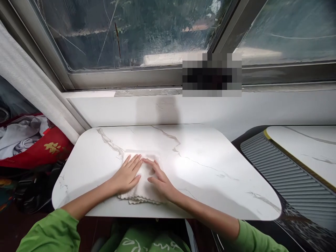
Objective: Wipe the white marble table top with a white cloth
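A white cloth with a wavy lower edge lies folded on the white marbled tabletop. My left hand rests flat on the cloth's left part, its fingers stretched away from me. Over the right part is my right hand, with thumb and fingers spread and slightly bent; whether its fingertips press on the cloth I cannot tell. The fingertips of both hands come close together near the cloth's far edge. Neither hand grasps anything.
A window with a metal frame stands behind the table, above a white wall. At left hang a white curtain and a red bag with clothes. A ribbed grey cabinet with a marbled top is at right.
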